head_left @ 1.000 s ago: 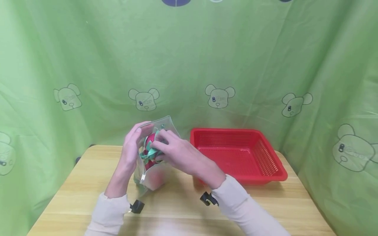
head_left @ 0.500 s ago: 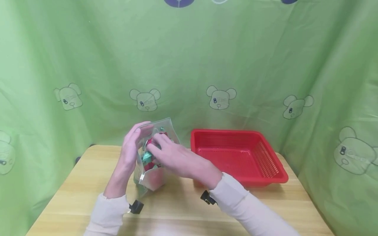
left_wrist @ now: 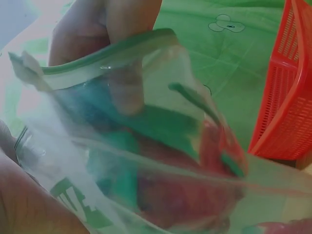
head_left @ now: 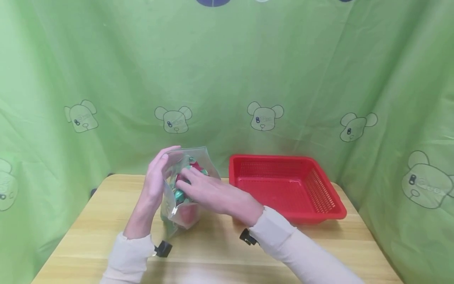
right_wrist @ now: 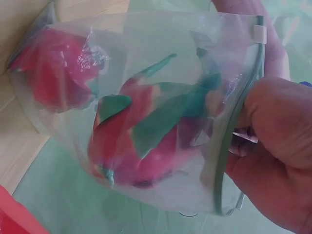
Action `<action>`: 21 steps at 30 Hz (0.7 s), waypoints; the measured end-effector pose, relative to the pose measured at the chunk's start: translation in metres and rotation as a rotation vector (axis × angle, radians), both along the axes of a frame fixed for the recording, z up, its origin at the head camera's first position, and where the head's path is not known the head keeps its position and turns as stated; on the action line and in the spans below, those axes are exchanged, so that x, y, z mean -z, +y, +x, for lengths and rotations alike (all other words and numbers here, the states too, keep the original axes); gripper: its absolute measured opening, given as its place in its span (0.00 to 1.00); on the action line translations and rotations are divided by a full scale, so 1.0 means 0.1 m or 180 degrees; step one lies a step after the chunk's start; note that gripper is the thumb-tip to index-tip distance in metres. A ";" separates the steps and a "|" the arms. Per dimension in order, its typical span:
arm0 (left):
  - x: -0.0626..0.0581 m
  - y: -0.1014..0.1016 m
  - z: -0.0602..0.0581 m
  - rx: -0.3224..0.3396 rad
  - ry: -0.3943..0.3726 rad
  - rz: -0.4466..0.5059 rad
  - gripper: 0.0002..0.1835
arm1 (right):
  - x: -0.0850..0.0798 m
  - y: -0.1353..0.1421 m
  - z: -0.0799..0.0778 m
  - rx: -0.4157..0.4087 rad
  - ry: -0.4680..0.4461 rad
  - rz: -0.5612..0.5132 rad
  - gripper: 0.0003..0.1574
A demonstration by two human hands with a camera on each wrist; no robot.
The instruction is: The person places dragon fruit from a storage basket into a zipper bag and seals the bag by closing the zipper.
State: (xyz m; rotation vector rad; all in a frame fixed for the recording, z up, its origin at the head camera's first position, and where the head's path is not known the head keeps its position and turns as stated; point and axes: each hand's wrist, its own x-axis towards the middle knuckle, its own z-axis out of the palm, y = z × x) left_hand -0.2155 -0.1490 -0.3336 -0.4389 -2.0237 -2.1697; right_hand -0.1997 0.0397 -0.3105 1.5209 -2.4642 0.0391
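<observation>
My left hand (head_left: 153, 179) holds the left side of a clear zip bag (head_left: 198, 153) by its open mouth. A white slider (right_wrist: 260, 34) sits on the bag's green zip edge in the right wrist view. My right hand (head_left: 214, 193) reaches into the mouth, its fingers gripping the upper end of a dragon fruit (right_wrist: 117, 131) with red skin and green scales. Deeper in the bag lies another dragon fruit (right_wrist: 58, 73). The left wrist view shows right-hand fingers through the plastic, against the fruit's green scales; some fingertips are hidden.
A red plastic basket (head_left: 283, 215) with perforated walls stands to the right on the wooden table (head_left: 213, 256). A green curtain (head_left: 220, 71) with bear-head prints hangs behind and on both sides. A small black device (head_left: 164, 249) is at each sleeve cuff.
My right hand has moved slightly down and left with the dragon fruit, deeper into the bag. The bag's far edge has dropped a little. My left hand stays nearly still.
</observation>
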 end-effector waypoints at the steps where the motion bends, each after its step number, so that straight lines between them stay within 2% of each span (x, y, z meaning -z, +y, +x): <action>1: 0.00 0.01 0.00 0.0010 -0.0004 -0.0004 0.25 | 0.00 0.00 -0.01 -0.0007 0.0012 0.0025 0.14; 6: -0.02 0.04 0.00 0.0069 -0.0045 0.0024 0.26 | 0.02 -0.02 -0.09 0.0001 -0.0101 0.0142 0.20; 13: -0.02 0.06 -0.01 0.0169 -0.0135 0.0060 0.26 | 0.00 -0.15 -0.17 0.0183 -0.0334 0.0289 0.21; 17: -0.02 0.06 -0.02 0.0192 -0.0145 0.0080 0.26 | 0.00 -0.18 -0.21 0.0224 -0.0441 0.0241 0.23; 21: -0.02 0.05 -0.04 0.0151 -0.0140 0.0169 0.26 | 0.02 -0.15 -0.22 0.0319 -0.0478 0.0058 0.30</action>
